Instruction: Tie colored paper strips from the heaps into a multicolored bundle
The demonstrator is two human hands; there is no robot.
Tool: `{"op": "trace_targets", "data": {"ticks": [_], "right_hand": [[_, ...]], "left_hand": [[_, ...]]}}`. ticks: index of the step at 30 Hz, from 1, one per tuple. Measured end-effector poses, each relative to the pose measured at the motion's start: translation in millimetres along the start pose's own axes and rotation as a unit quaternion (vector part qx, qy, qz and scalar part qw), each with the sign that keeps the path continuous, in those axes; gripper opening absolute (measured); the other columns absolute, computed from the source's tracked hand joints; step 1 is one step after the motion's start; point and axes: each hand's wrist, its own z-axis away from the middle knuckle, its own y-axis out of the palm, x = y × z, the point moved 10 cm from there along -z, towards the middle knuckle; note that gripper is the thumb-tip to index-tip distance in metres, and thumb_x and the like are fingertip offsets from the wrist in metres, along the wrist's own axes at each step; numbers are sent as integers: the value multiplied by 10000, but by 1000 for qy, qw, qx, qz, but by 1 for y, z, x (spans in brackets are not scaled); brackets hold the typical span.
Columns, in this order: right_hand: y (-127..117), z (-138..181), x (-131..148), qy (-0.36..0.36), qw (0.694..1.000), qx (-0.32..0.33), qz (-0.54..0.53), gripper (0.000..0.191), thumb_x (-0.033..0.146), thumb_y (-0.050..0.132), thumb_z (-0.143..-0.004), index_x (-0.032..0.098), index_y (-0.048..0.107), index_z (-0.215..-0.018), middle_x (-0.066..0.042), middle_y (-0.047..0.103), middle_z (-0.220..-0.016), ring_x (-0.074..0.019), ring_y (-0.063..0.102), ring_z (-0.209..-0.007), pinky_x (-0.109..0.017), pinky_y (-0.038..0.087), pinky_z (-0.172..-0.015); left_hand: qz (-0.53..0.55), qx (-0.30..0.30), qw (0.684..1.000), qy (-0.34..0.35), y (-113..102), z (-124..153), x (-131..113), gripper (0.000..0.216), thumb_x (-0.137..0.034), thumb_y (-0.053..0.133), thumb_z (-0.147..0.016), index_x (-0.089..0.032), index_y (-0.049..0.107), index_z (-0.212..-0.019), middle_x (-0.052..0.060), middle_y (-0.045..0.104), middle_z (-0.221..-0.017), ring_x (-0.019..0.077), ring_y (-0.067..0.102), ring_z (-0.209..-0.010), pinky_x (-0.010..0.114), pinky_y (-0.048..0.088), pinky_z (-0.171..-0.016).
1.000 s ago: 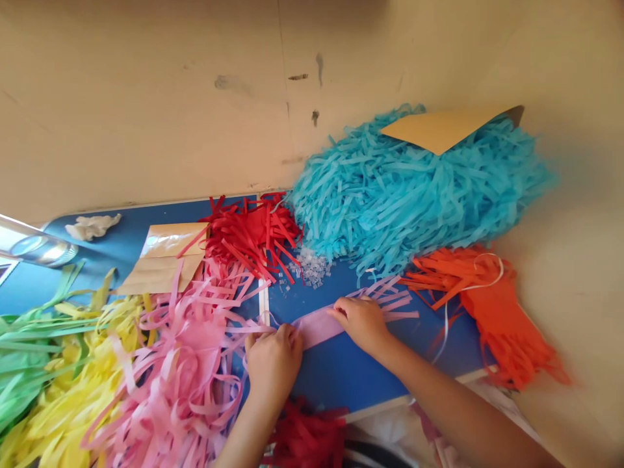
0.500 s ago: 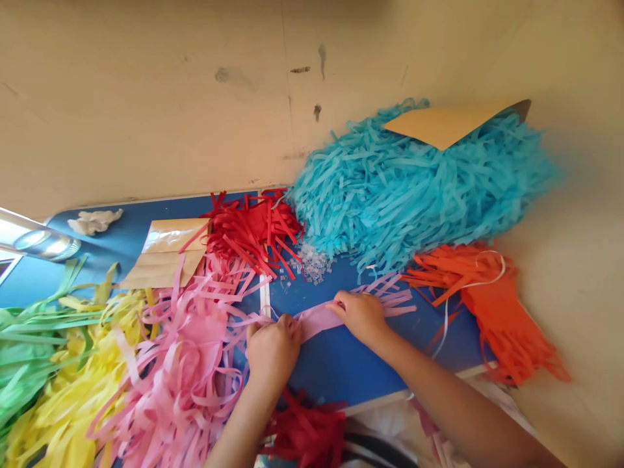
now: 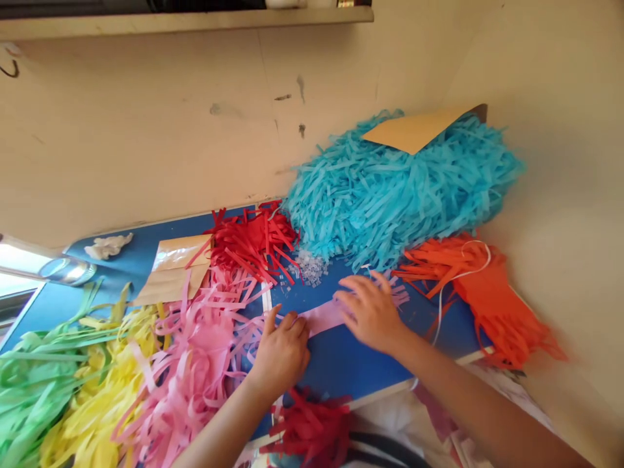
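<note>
A lilac tissue paper strip [image 3: 322, 318] with fringed ends lies flat on the blue tabletop [image 3: 363, 374]. My left hand [image 3: 281, 351] rests on its left part, fingers spread and pressing down on the paper. Over its right part is my right hand [image 3: 373, 315], fingers apart and slightly curled, holding nothing; whether its fingertips touch the strip I cannot tell. Behind the strip is a small heap of clear plastic bits [image 3: 312, 268]. Pink fringed paper [image 3: 199, 354] lies left of my left hand.
Blue fringed paper [image 3: 394, 188] forms a big pile at the back, with a tan card [image 3: 414, 130] on top. Red fringe [image 3: 253, 237], yellow fringe [image 3: 104, 383] and green fringe [image 3: 43, 377] spread leftward; orange fringe [image 3: 487, 292] hangs at the right edge. A shelf [image 3: 195, 25] juts from the wall.
Both hands have loosened from their pinch on the lilac strip, and their fingers have spread. The camera has tilted up, bringing the shelf into view.
</note>
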Motion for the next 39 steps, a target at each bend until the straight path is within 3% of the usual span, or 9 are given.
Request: {"op": "trace_targets", "data": {"ticks": [2,4,9,15,20,25,31,34,39], "right_hand": [[6,10,33,-144,988,28,-46,192,212,586,-879,207,656,-1057,-89,662,-1232,-267,554,-1177,-512,220,-1113],[16,15,42,-192,978,37,-68,147,184,547,-896,188,674,-971,-87,714,-1110,-235,615,-1057,-490,261,-1092],[30,7,19,-140,985,10,-100,180,204,531,-939,197,698,-871,-68,757,-873,-192,664,-836,-453,339,-1006],[25,11,16,-149,981,7,-126,235,191,481,-992,206,700,-907,-46,768,-950,-177,683,-898,-426,336,-1001],[27,13,9,-131,979,-9,-158,223,221,487,-1001,204,700,-939,-45,769,-976,-183,683,-947,-417,345,-985],[28,10,4,-111,978,-10,-176,234,244,486,-1010,199,691,-906,-34,770,-936,-169,685,-905,-402,338,-976],[26,16,13,-161,977,15,-135,176,232,516,-998,214,679,-1063,-48,752,-1035,-179,647,-991,-392,318,-932],[28,18,12,-163,979,26,-120,211,208,497,-1009,240,704,-986,-15,756,-1000,-162,633,-964,-371,310,-878],[38,9,-7,-68,985,56,-149,181,283,605,-959,231,724,-831,7,743,-942,-155,606,-907,-350,296,-838]], "left_hand": [[8,2,1000,-13,-2,0,-1,199,-263,617,-797,-186,701,-960,83,719,-1020,290,589,-1052,579,173,-1143],[5,-3,1000,-24,-4,-1,-1,214,-291,613,-806,-180,701,-967,86,721,-1007,293,594,-1047,587,166,-1151],[-28,-17,999,-39,-3,-3,-1,181,-171,562,-847,-189,702,-960,66,731,-946,273,620,-1018,577,196,-1142],[-37,-46,997,-51,-4,8,6,274,-105,488,-917,-251,704,-1001,16,750,-971,235,648,-1008,543,199,-1138],[-8,-72,996,-55,-8,18,9,247,-121,512,-911,-223,703,-1031,12,757,-986,223,665,-1008,528,171,-1154],[-12,-68,995,-78,-10,11,8,169,-276,578,-905,-210,706,-993,30,756,-952,257,660,-1006,571,167,-1147],[-52,-75,993,-79,-4,16,7,262,-127,498,-935,-285,689,-1023,-1,754,-942,247,643,-1047,549,150,-1138],[-52,-66,993,-79,-1,23,7,300,-126,472,-947,-294,682,-1083,8,752,-991,260,629,-1073,554,143,-1127],[12,-59,994,-96,-3,26,19,270,-167,497,-952,-301,715,-1039,8,760,-981,238,653,-1004,536,198,-1094]]}}
